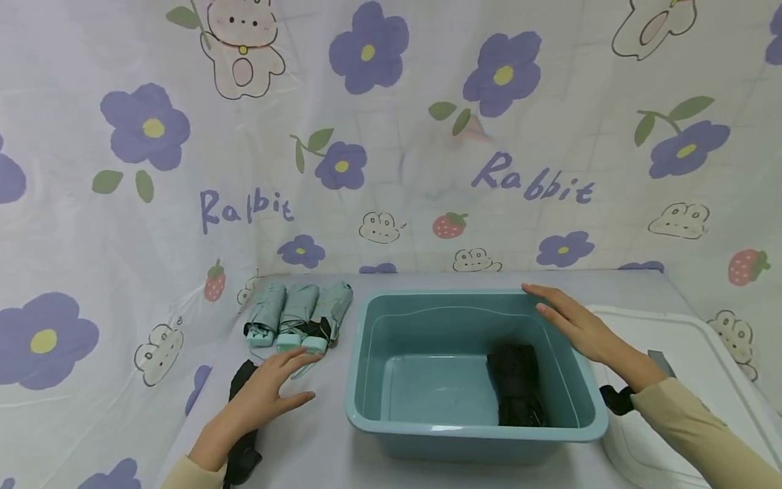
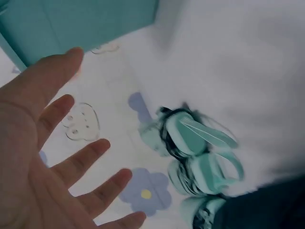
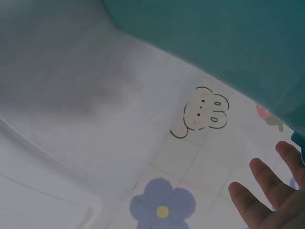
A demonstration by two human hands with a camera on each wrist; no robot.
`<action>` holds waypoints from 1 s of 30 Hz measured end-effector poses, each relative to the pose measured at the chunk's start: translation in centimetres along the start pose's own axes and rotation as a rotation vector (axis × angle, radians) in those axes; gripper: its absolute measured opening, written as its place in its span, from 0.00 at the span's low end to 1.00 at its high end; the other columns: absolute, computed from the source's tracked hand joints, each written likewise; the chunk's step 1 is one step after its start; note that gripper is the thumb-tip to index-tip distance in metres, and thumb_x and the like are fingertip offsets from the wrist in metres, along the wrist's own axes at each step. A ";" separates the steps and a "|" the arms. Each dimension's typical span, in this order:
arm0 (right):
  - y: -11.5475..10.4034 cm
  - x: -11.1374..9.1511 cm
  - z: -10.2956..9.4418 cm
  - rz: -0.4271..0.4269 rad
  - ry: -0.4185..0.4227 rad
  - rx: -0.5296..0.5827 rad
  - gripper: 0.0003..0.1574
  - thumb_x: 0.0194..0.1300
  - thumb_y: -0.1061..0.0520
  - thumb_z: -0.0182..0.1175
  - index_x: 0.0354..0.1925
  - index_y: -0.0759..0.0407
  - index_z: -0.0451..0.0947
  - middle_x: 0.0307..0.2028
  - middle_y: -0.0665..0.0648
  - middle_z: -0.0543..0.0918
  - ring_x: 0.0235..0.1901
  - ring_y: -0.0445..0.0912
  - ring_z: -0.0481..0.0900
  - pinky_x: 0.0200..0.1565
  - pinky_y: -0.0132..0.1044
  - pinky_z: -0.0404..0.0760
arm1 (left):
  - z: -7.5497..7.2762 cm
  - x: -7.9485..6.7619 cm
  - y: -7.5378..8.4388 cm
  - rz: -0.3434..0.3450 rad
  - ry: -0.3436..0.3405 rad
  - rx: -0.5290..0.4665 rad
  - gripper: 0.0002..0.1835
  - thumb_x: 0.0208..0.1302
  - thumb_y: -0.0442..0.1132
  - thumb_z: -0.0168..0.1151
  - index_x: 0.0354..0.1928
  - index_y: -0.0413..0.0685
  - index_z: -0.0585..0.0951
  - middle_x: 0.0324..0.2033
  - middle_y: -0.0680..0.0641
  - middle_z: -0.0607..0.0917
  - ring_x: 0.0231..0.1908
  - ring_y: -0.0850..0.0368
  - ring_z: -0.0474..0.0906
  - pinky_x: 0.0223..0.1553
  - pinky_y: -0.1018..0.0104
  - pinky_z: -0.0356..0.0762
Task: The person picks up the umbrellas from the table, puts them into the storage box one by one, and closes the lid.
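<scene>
A blue-green plastic bin [image 1: 440, 430] stands on the table with a black folded umbrella [image 1: 515, 384] lying inside at its right end. My right hand [image 1: 574, 326] rests at the bin's back right corner, fingers extended along the rim. Three pale green folded umbrellas [image 1: 267, 314] lie side by side left of the bin, their handles toward me. Just in front of these handles, my left hand [image 1: 269, 384] is spread with nothing in it. Under the left forearm is a second black folded umbrella [image 1: 244, 451], partly hidden by the arm.
A white lid [image 1: 660, 428] lies flat to the right of the bin, partly beneath the right forearm. Behind the table hangs a cloth [image 1: 403, 183] printed with flowers and rabbits.
</scene>
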State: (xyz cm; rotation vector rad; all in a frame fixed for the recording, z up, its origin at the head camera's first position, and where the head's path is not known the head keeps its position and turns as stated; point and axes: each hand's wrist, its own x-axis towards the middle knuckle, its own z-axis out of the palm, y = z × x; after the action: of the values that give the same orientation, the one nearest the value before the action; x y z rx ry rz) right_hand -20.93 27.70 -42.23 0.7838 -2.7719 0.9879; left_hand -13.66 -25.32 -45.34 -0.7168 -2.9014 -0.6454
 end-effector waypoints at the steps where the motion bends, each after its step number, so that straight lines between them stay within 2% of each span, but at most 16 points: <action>1: 0.0 0.0 0.0 0.000 -0.001 -0.001 0.29 0.74 0.52 0.40 0.69 0.56 0.55 0.67 0.66 0.59 0.64 0.67 0.56 0.55 0.71 0.54 | 0.1 -0.3 -0.3 0.000 0.011 0.026 0.32 0.54 0.51 0.68 0.62 0.66 0.70 0.64 0.44 0.67 0.60 0.39 0.65 0.55 0.37 0.63; 6: 0.1 0.0 0.1 0.007 -0.003 -0.004 0.29 0.74 0.52 0.40 0.70 0.55 0.55 0.67 0.67 0.58 0.64 0.68 0.56 0.55 0.72 0.54 | 0.4 -1.5 -1.6 -0.026 0.066 0.090 0.32 0.51 0.48 0.70 0.60 0.66 0.72 0.65 0.38 0.64 0.59 0.32 0.63 0.52 0.33 0.61; 10: 0.1 0.0 0.0 0.001 0.002 0.006 0.28 0.74 0.53 0.40 0.69 0.55 0.55 0.67 0.67 0.59 0.64 0.68 0.56 0.55 0.71 0.54 | 0.3 -2.3 -2.7 -0.072 0.051 0.095 0.31 0.52 0.48 0.70 0.61 0.66 0.72 0.65 0.38 0.63 0.59 0.30 0.61 0.49 0.31 0.63; 17: -0.2 0.2 -0.1 -0.015 0.004 0.033 0.28 0.74 0.54 0.41 0.69 0.57 0.55 0.66 0.67 0.59 0.64 0.67 0.56 0.56 0.70 0.54 | -0.3 -3.9 -4.7 -0.181 -0.037 0.097 0.33 0.53 0.49 0.69 0.62 0.62 0.70 0.65 0.34 0.59 0.59 0.21 0.54 0.45 0.23 0.59; 20: -0.3 0.2 -0.1 -0.018 0.008 0.029 0.28 0.74 0.54 0.41 0.69 0.56 0.56 0.67 0.66 0.59 0.64 0.66 0.56 0.56 0.69 0.55 | -0.4 -4.5 -5.3 -0.247 -0.096 0.088 0.35 0.52 0.50 0.69 0.63 0.61 0.69 0.66 0.30 0.54 0.58 0.17 0.52 0.44 0.22 0.58; 25: -0.5 0.2 -0.1 -0.001 0.002 0.025 0.28 0.74 0.54 0.41 0.69 0.55 0.56 0.67 0.65 0.59 0.64 0.66 0.56 0.56 0.70 0.55 | 0.0 -5.1 -6.3 -0.373 -0.196 0.050 0.38 0.50 0.51 0.70 0.64 0.59 0.67 0.65 0.26 0.48 0.53 0.16 0.54 0.40 0.28 0.65; 30: -0.5 0.0 0.0 0.020 -0.003 0.024 0.28 0.74 0.53 0.41 0.69 0.53 0.55 0.67 0.65 0.58 0.64 0.67 0.56 0.55 0.72 0.55 | 0.3 -5.2 -7.1 -0.422 -0.246 0.044 0.39 0.49 0.52 0.70 0.64 0.57 0.67 0.63 0.24 0.49 0.45 0.20 0.62 0.34 0.37 0.71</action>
State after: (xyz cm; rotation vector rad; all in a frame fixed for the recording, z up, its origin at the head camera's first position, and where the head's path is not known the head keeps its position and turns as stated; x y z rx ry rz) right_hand -20.72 27.39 -41.90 0.7625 -2.7808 1.0267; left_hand -12.34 -33.15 -49.24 -0.1823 -3.3179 -0.5563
